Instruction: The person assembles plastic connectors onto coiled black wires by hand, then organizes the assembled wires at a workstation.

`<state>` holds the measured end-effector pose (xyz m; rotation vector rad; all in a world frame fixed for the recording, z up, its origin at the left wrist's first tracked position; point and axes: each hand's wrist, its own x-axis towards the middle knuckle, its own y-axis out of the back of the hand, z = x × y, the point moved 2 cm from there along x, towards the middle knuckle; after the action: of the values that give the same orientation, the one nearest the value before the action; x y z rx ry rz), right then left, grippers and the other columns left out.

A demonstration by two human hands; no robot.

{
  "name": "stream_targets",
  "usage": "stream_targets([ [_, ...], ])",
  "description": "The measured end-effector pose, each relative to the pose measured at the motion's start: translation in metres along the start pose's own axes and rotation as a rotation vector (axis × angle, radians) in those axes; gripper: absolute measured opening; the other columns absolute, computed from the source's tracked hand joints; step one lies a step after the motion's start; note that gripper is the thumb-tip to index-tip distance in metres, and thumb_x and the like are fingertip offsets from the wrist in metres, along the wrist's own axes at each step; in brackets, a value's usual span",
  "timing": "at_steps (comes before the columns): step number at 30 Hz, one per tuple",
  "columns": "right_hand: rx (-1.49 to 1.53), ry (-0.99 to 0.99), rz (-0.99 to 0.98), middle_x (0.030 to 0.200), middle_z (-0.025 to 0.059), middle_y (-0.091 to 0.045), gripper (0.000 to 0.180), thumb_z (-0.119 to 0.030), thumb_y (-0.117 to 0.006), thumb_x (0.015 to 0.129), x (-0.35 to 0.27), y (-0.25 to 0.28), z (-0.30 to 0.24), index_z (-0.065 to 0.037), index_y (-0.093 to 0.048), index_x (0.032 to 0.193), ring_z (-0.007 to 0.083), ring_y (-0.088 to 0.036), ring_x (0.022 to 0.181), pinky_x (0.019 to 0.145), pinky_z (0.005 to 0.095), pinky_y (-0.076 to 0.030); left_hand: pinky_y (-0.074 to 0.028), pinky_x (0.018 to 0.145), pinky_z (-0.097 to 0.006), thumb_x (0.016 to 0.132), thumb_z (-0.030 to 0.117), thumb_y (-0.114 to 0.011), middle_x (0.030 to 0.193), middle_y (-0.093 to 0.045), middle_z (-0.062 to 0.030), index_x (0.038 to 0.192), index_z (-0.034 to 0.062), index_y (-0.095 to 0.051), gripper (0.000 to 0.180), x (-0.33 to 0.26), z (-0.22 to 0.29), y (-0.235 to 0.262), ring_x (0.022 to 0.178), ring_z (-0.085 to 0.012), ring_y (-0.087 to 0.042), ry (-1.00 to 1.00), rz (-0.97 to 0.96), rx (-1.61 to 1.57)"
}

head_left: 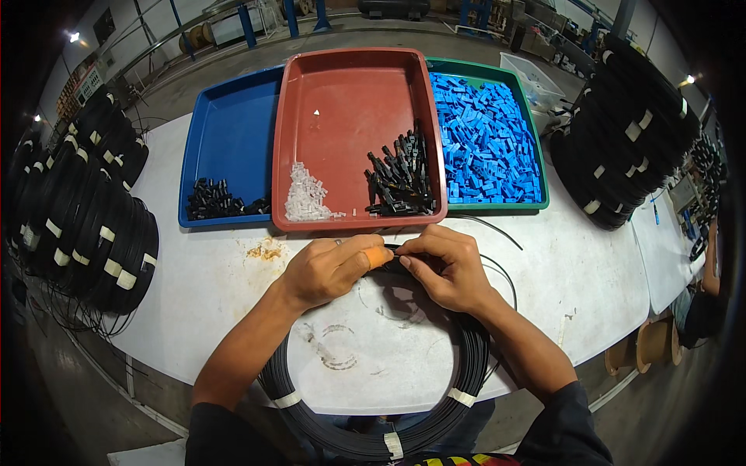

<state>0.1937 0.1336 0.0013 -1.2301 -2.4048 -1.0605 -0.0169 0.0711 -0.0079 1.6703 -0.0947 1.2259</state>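
Note:
A large coil of black cable (472, 349), bound with short white tape bands, lies over the table's near edge and hangs toward my body. At the coil's far side, my left hand (330, 269) is closed, an orange wrap around one finger, with black cable at its fingertips. My right hand (449, 268) pinches thumb against finger right beside it, on the same black cable. The fingertips of both hands almost touch, and any small part between them is hidden. Loose cable ends (497, 229) stick out to the right of my right hand.
Beyond my hands stand a blue tray (233, 116) with black pieces, a red tray (350, 85) with clear and black connectors, and a green tray (544, 186) full of blue connectors. Stacked cable coils rise at left (85, 225) and right (622, 132). A clear bin (532, 81) stands behind.

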Motion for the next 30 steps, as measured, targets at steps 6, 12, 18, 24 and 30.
stream_targets([
  [6,-0.006,-0.073,0.013,0.075,0.0104,-0.058,0.010,-0.002,-0.071,0.085,-0.003,-0.003,-0.006,0.000,-0.074,0.095,0.0230,-0.057,0.062,0.057,0.0345,-0.044,-0.055,0.053,-0.026,0.084,0.008,-0.073,0.102,-0.073,-0.0093,0.102,0.0065,-0.068,0.019,0.005,0.005,0.002,0.069,-0.0160,-0.070,-0.069,0.037,0.039],
  [12,-0.085,-0.062,0.058,0.077,0.0107,-0.058,0.010,-0.001,-0.070,0.086,-0.007,-0.004,-0.005,0.000,-0.072,0.095,0.0253,-0.058,0.064,0.058,0.0363,-0.045,-0.062,0.070,-0.029,0.081,0.003,-0.081,0.102,-0.073,-0.0123,0.116,0.0017,-0.061,0.041,0.007,0.006,0.000,0.085,-0.0227,-0.075,0.168,0.056,-0.279],
  [18,-0.171,0.047,0.144,0.077,0.0104,-0.057,0.015,0.002,-0.071,0.083,-0.011,-0.007,-0.009,-0.001,-0.071,0.097,0.0271,-0.061,0.062,0.055,0.0377,-0.048,-0.059,0.092,-0.032,0.077,-0.002,-0.084,0.105,-0.075,-0.0166,0.124,0.0000,-0.053,0.057,0.008,0.002,0.003,0.104,-0.0229,-0.074,0.581,-0.009,-0.735],
  [24,-0.238,0.174,0.154,0.076,0.0086,-0.055,0.021,0.003,-0.073,0.081,-0.017,-0.009,-0.019,-0.002,-0.070,0.101,0.0251,-0.060,0.056,0.050,0.0374,-0.047,-0.060,0.086,-0.029,0.076,-0.003,-0.084,0.097,-0.077,-0.0119,0.113,-0.0002,-0.060,0.044,0.011,0.003,0.003,0.094,-0.0206,-0.076,0.537,0.043,-0.694],
  [30,-0.221,0.195,0.132,0.080,0.0096,-0.056,0.025,0.003,-0.073,0.081,-0.019,-0.010,-0.018,-0.001,-0.069,0.105,0.0261,-0.060,0.061,0.053,0.0373,-0.049,-0.060,0.072,-0.027,0.074,-0.005,-0.082,0.089,-0.075,-0.0099,0.087,0.0004,-0.064,0.023,0.014,0.006,0.000,0.079,-0.0145,-0.074,0.401,0.110,-0.590],
])
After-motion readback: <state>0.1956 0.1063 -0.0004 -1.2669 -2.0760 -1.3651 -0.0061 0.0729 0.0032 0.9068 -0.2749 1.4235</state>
